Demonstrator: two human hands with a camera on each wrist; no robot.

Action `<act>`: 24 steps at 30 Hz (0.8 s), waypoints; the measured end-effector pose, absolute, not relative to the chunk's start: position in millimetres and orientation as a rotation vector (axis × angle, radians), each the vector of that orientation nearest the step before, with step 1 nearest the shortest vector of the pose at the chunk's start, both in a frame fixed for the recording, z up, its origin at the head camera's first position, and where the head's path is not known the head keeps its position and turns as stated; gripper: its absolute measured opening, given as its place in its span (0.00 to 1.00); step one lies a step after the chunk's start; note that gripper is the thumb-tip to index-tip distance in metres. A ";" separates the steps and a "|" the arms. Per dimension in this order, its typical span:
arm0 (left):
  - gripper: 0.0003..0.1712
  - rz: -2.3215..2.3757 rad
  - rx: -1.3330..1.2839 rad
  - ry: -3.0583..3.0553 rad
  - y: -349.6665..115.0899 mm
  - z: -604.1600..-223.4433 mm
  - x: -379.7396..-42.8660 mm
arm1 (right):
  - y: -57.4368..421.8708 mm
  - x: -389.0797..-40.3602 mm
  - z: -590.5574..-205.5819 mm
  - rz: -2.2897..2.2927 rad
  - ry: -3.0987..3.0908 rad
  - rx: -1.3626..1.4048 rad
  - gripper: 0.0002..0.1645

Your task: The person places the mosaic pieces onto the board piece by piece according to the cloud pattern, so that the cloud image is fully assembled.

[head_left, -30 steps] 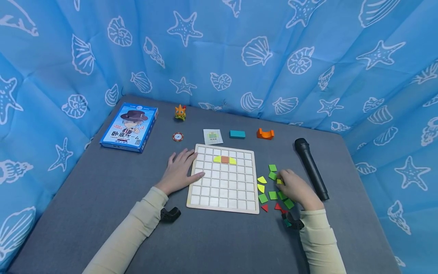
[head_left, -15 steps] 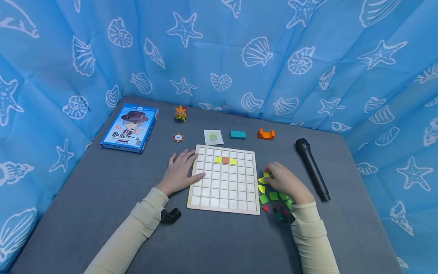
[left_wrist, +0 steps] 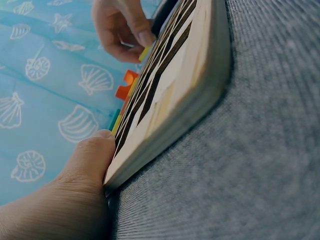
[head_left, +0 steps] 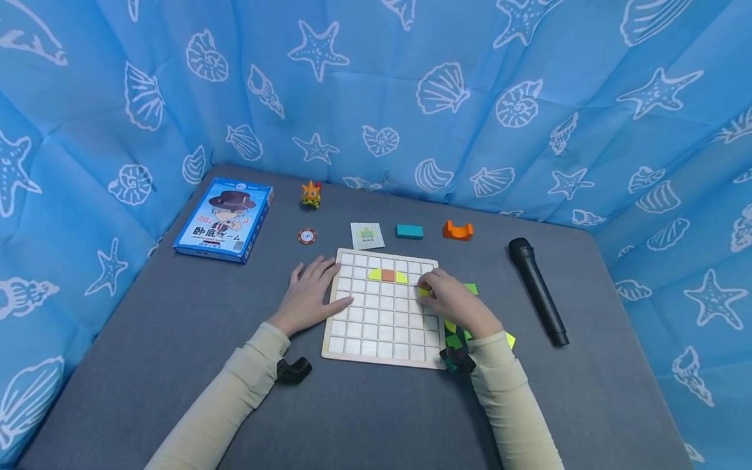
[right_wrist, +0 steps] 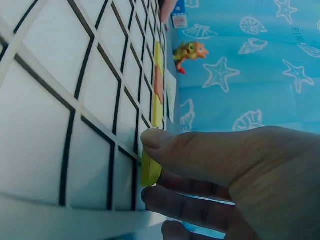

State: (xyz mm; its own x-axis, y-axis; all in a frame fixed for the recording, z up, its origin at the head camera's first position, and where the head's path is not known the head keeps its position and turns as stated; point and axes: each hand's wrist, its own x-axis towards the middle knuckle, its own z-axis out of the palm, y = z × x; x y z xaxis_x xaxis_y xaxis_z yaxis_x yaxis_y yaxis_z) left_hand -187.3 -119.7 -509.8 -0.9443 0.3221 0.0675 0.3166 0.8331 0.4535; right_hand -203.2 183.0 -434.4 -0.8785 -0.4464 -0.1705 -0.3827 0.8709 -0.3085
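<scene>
A white-squared wooden grid board [head_left: 376, 333] lies on the grey table. My left hand [head_left: 308, 294] rests along its left edge with fingers spread and the thumb on the board. Over the board's right side, my right hand [head_left: 455, 301] pinches a yellow tile [right_wrist: 151, 170] between thumb and fingers; its full outline is hidden. In the board's upper rows an orange-brown square tile [head_left: 388, 275] sits between two yellow rounded tiles [head_left: 375, 274]. Loose green tiles [head_left: 453, 341] and yellow ones lie right of the board, partly covered by my right hand and wrist.
Behind the board are a printed pattern card [head_left: 367, 235], a teal block [head_left: 409, 232] and an orange arch block [head_left: 457, 230]. A poker chip [head_left: 307, 235], a small figurine [head_left: 311, 194] and a blue game box [head_left: 223, 219] stand left. A black microphone [head_left: 537, 290] lies right.
My right hand has moved left from the loose tiles, past the yellow pieces, to over the board's right columns, carrying the yellow tile. The left hand stays in place.
</scene>
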 end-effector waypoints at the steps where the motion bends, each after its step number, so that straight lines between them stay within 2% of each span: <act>1: 0.49 0.737 0.521 2.996 -119.6 -509.8 -187.2 | 181.5 -204.2 -435.7 -0.383 2.804 -0.633 0.15; 24: 0.49 0.743 0.519 2.990 -119.5 -507.3 -186.9 | 167.5 -208.3 -439.6 -0.357 2.831 -0.655 0.15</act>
State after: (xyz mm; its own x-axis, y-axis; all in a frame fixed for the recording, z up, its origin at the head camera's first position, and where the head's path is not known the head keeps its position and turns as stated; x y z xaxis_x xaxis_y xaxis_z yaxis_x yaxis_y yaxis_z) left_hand -186.9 -119.5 -507.3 -0.9448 0.3217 0.0626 0.3136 0.8318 0.4579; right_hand -208.3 167.5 -439.6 -0.8781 -0.4538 -0.1515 -0.4021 0.8716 -0.2804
